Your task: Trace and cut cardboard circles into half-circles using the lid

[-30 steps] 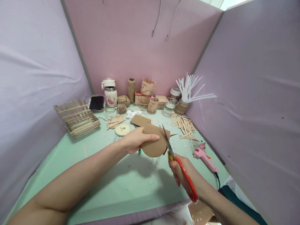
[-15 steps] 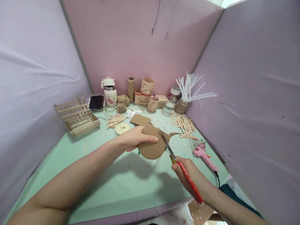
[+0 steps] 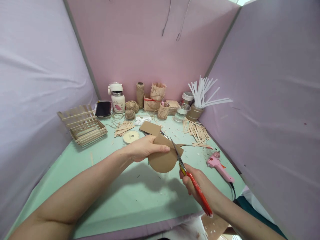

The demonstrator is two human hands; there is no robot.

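A brown cardboard piece (image 3: 162,162), rounded along its lower edge and with a pointed corner at the right, is pinched in my left hand (image 3: 147,148), thumb on top. My right hand (image 3: 196,183) is closed round the red handles of a pair of scissors (image 3: 197,190). The scissor blades lie at the right part of the cardboard, pointing up and away. Behind the held piece, a flat cardboard rectangle (image 3: 150,128) rests on the table. A round cream lid (image 3: 131,136) lies just beyond my left wrist.
A pink glue gun (image 3: 220,167) lies at the right, near loose wooden sticks (image 3: 197,132). At the back stand a white bottle (image 3: 118,101), twine balls (image 3: 131,106), a cup of water (image 3: 181,112) and white strips (image 3: 201,93) in a holder. A stick basket (image 3: 86,130) is at the left.
The scissors and my right hand have shifted slightly left. The cardboard has turned a little in my left hand, and the strip curling off its right side looks different, now lying lower behind it.
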